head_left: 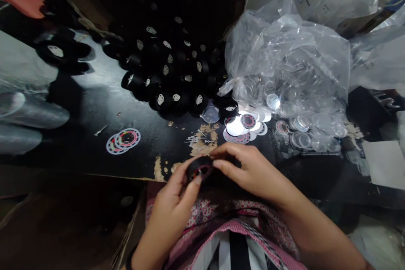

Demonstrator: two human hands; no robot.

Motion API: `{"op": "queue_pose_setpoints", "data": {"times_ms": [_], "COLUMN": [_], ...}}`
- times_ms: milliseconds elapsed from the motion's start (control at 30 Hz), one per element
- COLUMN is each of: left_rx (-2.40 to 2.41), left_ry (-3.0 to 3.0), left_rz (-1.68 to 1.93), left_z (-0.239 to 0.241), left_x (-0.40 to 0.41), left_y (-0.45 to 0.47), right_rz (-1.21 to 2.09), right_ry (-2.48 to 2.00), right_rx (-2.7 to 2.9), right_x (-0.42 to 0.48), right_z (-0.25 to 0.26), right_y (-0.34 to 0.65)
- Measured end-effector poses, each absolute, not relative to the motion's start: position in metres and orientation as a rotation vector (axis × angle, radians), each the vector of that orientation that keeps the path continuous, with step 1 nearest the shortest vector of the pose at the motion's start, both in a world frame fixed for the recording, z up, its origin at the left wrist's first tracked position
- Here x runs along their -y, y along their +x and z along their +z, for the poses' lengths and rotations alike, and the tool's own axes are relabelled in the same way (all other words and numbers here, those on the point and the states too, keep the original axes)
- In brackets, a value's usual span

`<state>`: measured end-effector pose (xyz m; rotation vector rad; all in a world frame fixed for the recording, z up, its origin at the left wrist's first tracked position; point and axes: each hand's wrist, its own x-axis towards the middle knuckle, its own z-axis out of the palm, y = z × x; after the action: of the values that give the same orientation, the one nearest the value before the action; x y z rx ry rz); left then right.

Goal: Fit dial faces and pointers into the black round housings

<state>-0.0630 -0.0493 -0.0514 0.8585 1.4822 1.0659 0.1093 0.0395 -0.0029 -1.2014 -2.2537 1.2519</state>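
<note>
My left hand [180, 196] is closed round a small round black gauge [200, 167] at the table's front edge. A dark dial with red marks shows in the gauge's face, and my left thumb lies on its near rim. My right hand [249, 171] is closed too, its thumb and forefinger pinching the gauge's right side. Just beyond the hands lies a loose pile of small white pointers [199, 140]. To the right of these is a heap of printed dial discs [237, 137], some with their white side up. A clear round lens [210, 114] lies behind the pointers.
Many black round housings [177, 101] with metal tabs crowd the back. A clear plastic bag [284, 50] spills clear lenses [300, 139] at right. Two dial discs [123, 141] and a single pointer [100, 130] lie at left. Metal cylinders [34, 112] are at far left.
</note>
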Motion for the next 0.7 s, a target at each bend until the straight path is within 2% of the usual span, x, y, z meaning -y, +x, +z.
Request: {"op": "queue_pose_setpoints", "data": {"times_ms": [133,233,333,500,700], "left_rx": [-1.378,-1.278,-1.202,-0.954,-0.897], "left_ry": [0.483,0.273,0.158,-0.077,-0.161], "left_rz": [1.231,1.352,1.39,1.36,1.332], "left_z": [-0.055,-0.052,-0.044,-0.031,-0.027], "left_x": [0.05,0.046,0.041,0.03,0.022], "left_y": [-0.073,-0.072,-0.067,-0.059,-0.052], "right_rz": [0.5,0.275,0.315,0.818,0.863], "right_ry": [-1.434,-1.403,-1.382,-1.213,-1.128], "right_rx": [2.67,2.783,2.767,2.415,2.198], "right_x": [-0.06,-0.068,-0.069,-0.061,-0.043], "right_z": [-0.011,-0.016,-0.017,-0.01,-0.008], "right_y": [0.088,0.073,0.068,0.075,0.092]}}
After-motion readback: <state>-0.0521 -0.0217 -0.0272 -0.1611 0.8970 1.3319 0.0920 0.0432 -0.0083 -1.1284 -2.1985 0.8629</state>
